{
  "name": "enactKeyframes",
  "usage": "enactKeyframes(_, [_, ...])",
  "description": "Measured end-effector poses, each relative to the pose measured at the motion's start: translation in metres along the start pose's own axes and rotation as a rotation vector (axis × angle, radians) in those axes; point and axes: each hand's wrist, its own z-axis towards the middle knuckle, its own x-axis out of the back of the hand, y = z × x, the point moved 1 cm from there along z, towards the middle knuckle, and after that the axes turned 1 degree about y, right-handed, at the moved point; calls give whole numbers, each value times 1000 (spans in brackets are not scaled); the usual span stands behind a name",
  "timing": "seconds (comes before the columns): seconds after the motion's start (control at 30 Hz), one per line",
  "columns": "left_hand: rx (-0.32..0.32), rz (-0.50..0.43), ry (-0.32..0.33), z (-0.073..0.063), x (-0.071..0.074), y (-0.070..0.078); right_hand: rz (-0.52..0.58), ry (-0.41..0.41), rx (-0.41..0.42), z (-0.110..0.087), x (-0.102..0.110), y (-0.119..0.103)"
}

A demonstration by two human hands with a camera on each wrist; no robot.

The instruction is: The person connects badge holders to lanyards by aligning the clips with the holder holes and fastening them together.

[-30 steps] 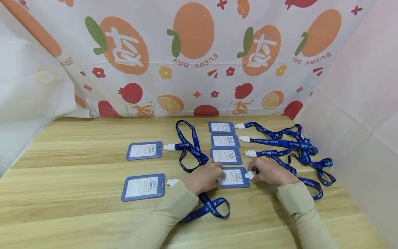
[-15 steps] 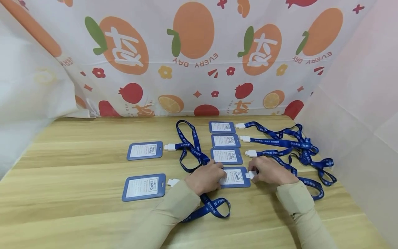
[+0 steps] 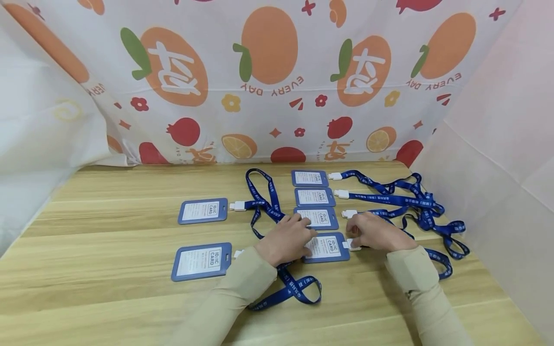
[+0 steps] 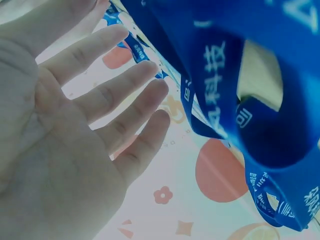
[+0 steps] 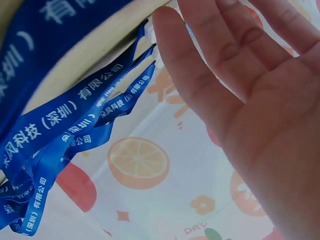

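Observation:
A blue card holder (image 3: 327,246) with a white "ID/IC CARD" insert lies nearest in the right column. The white clip (image 3: 354,245) of a blue lanyard (image 3: 440,262) meets its slotted right end. Over the holder's left end is my left hand (image 3: 287,239), its fingertips at the edge; in the left wrist view its fingers (image 4: 120,97) are loosely extended. Just above the clip stands my right hand (image 3: 375,232), fingers loosened, and the clip shows whole beneath it. Another lanyard (image 3: 298,288) comes out from under my left forearm.
Behind the near holder lie three more card holders (image 3: 316,217), with lanyards (image 3: 389,198) running right into a tangle. Two holders (image 3: 202,210) are at left, each with a lanyard beside it. A fruit-printed curtain (image 3: 268,110) closes off the table's (image 3: 108,307) back.
My right fingers have come off the white clip and risen slightly. The left fingers have lifted and spread over the holder. The holder stays in place.

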Motion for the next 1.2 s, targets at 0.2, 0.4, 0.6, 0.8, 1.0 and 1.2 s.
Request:
enactKeyframes(0.2, [10,-28,-1,6,4,-7,5,37,34,4,3,1])
enactKeyframes(0.4, [13,-31,18,10,10,-11,-3,77,102,8,2,4])
enactKeyframes(0.6, [28,-47,47,14,14,-13,-22,106,114,12,2,7])
enactKeyframes(0.8, [24,-91,82,20,14,-15,-10,122,102,12,6,6])
enactKeyframes(1.0, [39,-92,76,26,13,-19,-10,150,83,12,7,8])
enactKeyframes(1.2, [87,-44,69,29,12,-24,-40,222,54,9,7,9])
